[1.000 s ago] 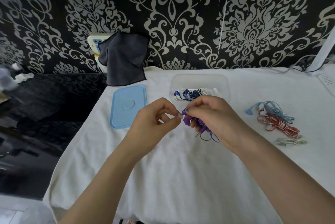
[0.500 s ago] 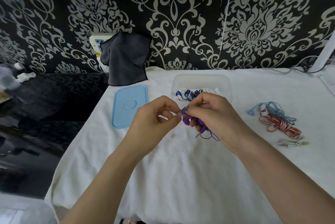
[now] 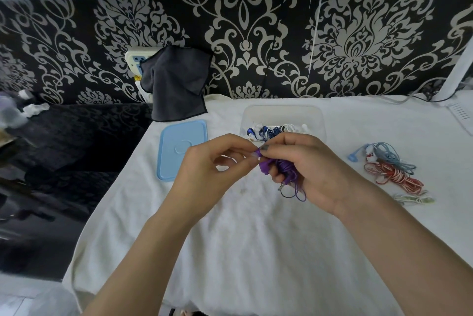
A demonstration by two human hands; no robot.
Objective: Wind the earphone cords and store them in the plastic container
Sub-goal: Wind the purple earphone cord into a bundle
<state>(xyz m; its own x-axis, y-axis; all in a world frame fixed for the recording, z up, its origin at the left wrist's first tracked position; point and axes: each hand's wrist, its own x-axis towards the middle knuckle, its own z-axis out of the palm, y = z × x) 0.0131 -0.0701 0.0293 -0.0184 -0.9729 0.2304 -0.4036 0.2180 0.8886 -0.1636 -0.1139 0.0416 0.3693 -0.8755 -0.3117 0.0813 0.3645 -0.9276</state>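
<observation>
My right hand (image 3: pixel 304 169) grips a wound bundle of purple earphones (image 3: pixel 284 169) above the white towel, with a loop of cord and the metal plug hanging below the fingers. My left hand (image 3: pixel 212 169) pinches the purple end of that cord at the fingertips, touching the right hand's fingers. Just behind the hands stands the clear plastic container (image 3: pixel 281 113), holding wound blue and white earphones (image 3: pixel 268 131). Its light blue lid (image 3: pixel 179 149) lies flat to the left.
To the right on the towel (image 3: pixel 243 251) lie light blue earphones (image 3: pixel 384 157), red and white earphones (image 3: pixel 394 177) and a pale green pair (image 3: pixel 412 199). A dark cloth (image 3: pixel 176 85) hangs at the back. The towel's left edge drops to a dark surface.
Both hands stay close together at the purple bundle. The fingers have shifted only slightly on the cord end.
</observation>
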